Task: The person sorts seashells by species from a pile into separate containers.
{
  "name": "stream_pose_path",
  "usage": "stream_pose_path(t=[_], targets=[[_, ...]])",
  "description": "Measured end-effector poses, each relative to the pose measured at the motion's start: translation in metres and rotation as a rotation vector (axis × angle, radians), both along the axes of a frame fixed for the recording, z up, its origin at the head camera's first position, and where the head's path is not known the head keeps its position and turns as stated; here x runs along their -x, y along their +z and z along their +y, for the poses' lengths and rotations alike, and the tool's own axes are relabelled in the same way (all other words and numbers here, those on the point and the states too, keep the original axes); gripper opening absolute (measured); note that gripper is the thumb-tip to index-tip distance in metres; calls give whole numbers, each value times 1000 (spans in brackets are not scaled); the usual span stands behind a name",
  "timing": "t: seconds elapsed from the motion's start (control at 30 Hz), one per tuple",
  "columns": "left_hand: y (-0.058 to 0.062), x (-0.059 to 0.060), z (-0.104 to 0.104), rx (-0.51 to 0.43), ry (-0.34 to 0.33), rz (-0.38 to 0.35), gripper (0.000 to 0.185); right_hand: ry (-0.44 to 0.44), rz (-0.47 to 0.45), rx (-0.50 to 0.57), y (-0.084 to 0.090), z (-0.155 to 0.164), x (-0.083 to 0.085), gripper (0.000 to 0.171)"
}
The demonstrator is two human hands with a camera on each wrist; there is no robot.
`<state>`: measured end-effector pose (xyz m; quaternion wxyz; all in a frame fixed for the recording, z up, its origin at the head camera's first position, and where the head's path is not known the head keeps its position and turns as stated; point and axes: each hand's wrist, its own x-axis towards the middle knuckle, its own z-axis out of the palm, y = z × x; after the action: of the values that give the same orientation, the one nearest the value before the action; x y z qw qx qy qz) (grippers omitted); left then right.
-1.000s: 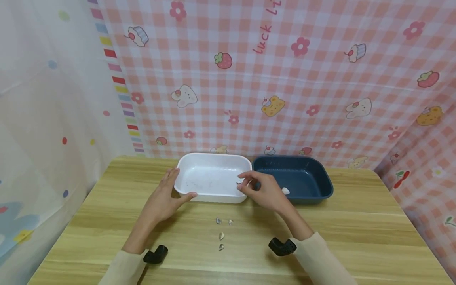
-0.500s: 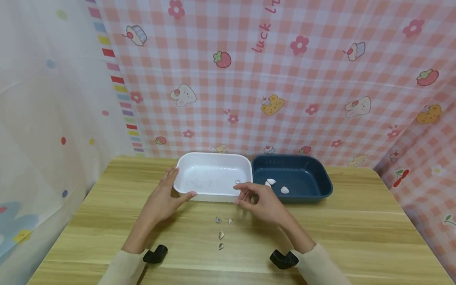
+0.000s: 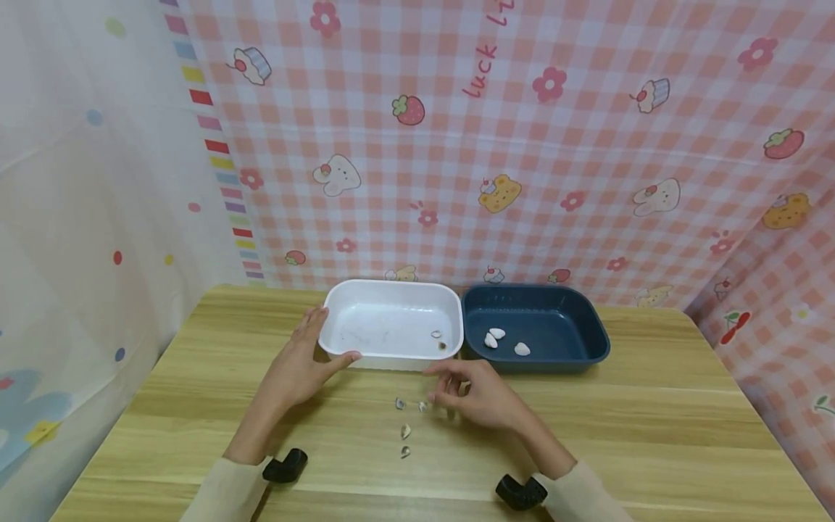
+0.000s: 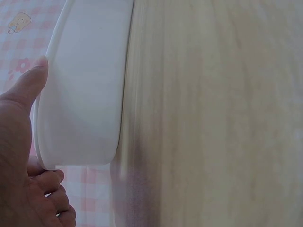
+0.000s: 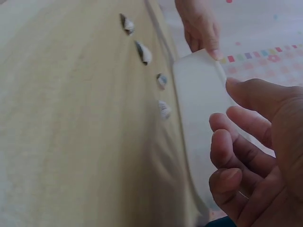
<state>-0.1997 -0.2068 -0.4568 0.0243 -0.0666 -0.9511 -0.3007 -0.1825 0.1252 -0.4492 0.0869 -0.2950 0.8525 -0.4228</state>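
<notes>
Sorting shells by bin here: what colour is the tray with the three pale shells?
Dark navy blue tray, right of the white one; clearest in the head view.

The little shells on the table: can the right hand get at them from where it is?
Probably yes. The right hand hovers just beside the shells, fingers loosely curled and holding nothing, with bare table between them. The white tray sits behind, out of the way.
</notes>
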Motion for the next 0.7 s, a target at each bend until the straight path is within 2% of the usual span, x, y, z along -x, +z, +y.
stream_pose_path(t=[0.17,0.33,0.7], targets=[[0,0,0,1,1,-3,117,34,-17,-21,-12,-1,3,27],[0,0,0,0,0,-5,116,41,21,-27,-21,-3,3,24],[-1,2,0,-2,-5,-8,116,38,75,-61,-26,-8,4,16]])
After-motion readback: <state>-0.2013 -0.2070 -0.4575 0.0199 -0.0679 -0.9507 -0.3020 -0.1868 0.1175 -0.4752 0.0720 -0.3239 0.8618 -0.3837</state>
